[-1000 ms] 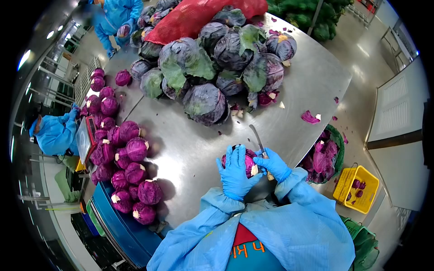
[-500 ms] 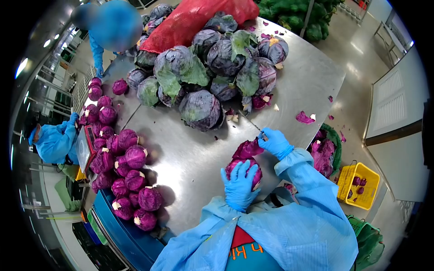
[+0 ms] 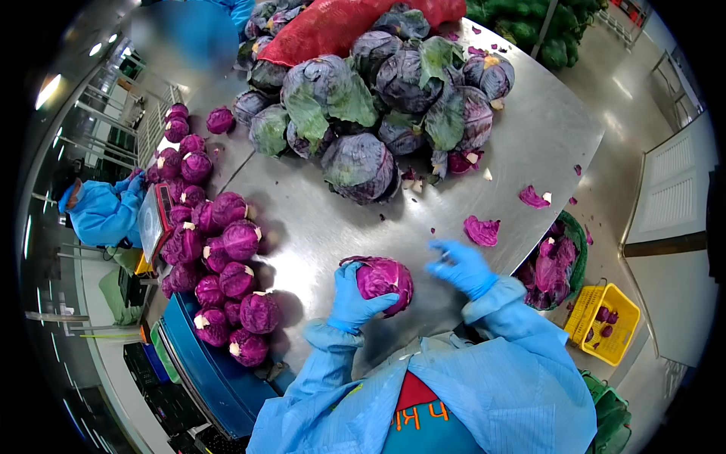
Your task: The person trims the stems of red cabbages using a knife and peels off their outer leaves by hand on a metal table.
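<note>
To handle the cabbage (image 3: 387, 284) well, I'd want the left hand (image 3: 354, 300) to cradle it firmly from the side, spread enough to steady it but not digging in, since I expect the outer leaves to tear easily. I'd let the table (image 3: 318, 227) bear the weight where it can, and turn the cabbage in small steps so that any loose edge faces the right hand (image 3: 463, 268), with the left fingertips clear of the side being worked.

In the lower middle of the frame, I see the left hand grasping the cabbage, fingers round its left side and thumb along the near side. The cabbage lies to the right of that palm, its right face exposed. I can't tell whether it touches the table. The right hand is apart from it, further right, and blurred; I can't tell whether it clasps anything. A loose leaf (image 3: 482, 231) lies just above that hand, and the pile (image 3: 241, 240) of purple cabbages is at left, well apart from the grip.
</note>
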### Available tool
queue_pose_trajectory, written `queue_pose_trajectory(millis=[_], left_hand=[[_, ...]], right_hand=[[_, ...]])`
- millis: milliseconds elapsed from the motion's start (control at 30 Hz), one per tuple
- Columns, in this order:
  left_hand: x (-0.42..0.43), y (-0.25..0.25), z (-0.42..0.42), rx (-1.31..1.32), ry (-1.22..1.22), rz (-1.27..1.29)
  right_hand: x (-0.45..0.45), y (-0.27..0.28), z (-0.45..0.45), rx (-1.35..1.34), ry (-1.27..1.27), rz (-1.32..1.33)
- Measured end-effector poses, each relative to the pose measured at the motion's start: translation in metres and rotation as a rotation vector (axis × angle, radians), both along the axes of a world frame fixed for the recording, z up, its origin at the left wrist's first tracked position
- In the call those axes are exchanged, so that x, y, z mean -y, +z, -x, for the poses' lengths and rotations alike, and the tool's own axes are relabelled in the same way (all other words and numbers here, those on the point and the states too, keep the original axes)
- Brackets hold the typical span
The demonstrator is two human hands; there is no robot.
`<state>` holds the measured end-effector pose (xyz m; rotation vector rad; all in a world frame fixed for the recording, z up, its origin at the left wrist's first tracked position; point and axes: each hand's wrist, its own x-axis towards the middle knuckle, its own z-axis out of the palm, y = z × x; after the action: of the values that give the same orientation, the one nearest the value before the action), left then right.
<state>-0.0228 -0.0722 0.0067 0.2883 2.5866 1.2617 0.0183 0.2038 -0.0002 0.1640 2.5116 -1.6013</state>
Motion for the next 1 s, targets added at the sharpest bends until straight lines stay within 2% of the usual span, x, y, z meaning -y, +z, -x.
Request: queue_pose_trajectory(millis=[33,67,167,200,300,400,600,700,800,833,900,933,967,1000], left_hand=[[-0.001,0.002,0.004,0.009,-0.024,0.028],[-0.002,0.003,0.008,0.019,-0.047,0.058],[-0.003,0.004,0.014,-0.008,-0.103,0.171],[-0.004,0.005,0.015,0.005,-0.102,0.182],[-0.01,0.01,0.017,0.047,-0.108,0.23],[-0.015,0.016,0.02,0.031,-0.144,0.193],[-0.013,0.01,0.012,-0.092,-0.178,0.233],[-0.014,0.009,0.01,-0.112,-0.171,0.251],[-0.015,0.015,0.009,-0.076,-0.171,0.253],[-0.015,0.018,0.009,-0.057,-0.173,0.25],[-0.002,0.021,0.008,-0.109,-0.341,0.182],[0.004,0.021,0.007,-0.136,-0.429,0.148],[0.007,0.019,0.004,-0.134,-0.37,0.101],[0.01,0.012,-0.002,-0.13,-0.304,0.053]], right_hand=[[0.021,0.018,0.006,0.16,0.098,0.185],[0.037,0.015,0.01,0.138,0.176,0.226],[0.055,-0.029,0.02,0.048,0.226,0.238],[0.051,-0.022,0.025,0.086,0.274,0.242],[0.05,-0.026,0.029,-0.17,0.363,0.214],[0.045,0.002,0.032,-0.149,0.497,-0.209],[0.047,-0.007,0.02,-0.341,0.332,-0.231],[0.045,0.001,0.016,-0.242,0.293,-0.211],[0.045,-0.017,0.01,-0.275,0.121,-0.124],[0.038,-0.019,0.014,-0.165,0.029,-0.061],[0.006,-0.025,0.021,0.054,-0.156,0.066],[-0.015,-0.053,0.017,0.004,-0.211,-0.137],[-0.042,-0.079,0.013,-0.049,-0.261,-0.34],[-0.066,-0.085,0.004,-0.037,-0.31,-0.383]])
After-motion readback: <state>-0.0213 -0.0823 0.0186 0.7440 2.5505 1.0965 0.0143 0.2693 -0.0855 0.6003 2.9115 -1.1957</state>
